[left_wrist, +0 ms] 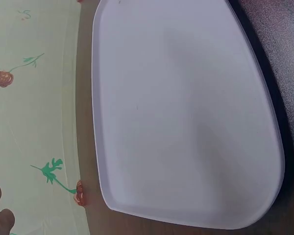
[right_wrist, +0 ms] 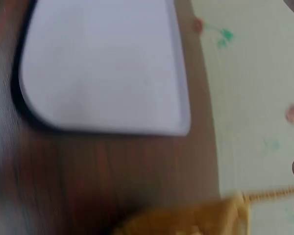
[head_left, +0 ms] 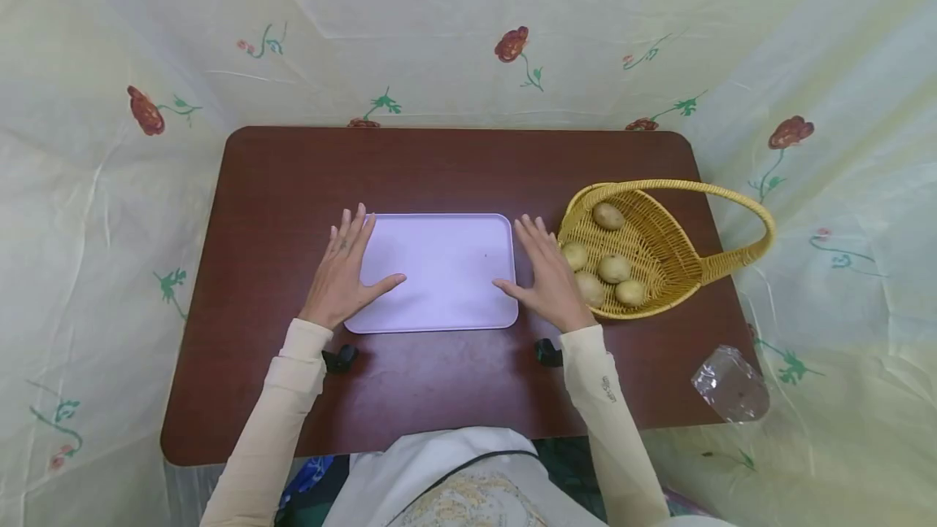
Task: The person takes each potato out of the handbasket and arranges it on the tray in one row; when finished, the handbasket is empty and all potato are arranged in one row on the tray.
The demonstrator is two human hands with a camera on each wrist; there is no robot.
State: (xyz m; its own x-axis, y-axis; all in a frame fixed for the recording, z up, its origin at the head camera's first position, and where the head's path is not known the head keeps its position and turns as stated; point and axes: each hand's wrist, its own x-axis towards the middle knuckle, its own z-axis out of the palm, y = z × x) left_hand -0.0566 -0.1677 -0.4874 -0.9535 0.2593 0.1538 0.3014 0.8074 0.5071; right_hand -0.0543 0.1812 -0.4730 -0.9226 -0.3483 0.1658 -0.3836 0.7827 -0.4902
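Two bare hands spread out over the tabletop [head_left: 468,397], one on either side of a pale lilac tray [head_left: 439,283] that lies near the middle, its long sides running left to right. The left hand [head_left: 341,279] is at the tray's left end, its fingers straight and pointing away from the person, its thumb held well apart and reaching in over the surface. The right hand [head_left: 547,279] mirrors it at the other end, fingers straight, thumb out over the tray's right edge. From here I cannot tell whether either hand actually touches the tray. A soft shadow falls across the tray in the left wrist's view. Just beside the right hand, toward the tabletop's right side, sits a yellow woven basket [head_left: 666,246], its handle arching out to the right. Five potatoes [head_left: 614,268] show inside it, most of them toward the side nearest the hand. A crumpled piece of clear plastic [head_left: 730,385] lies at the near right corner. Cream sleeves [head_left: 267,413] cover the person's arms, and a pale flowered sheet [head_left: 439,47] hangs behind the tabletop.
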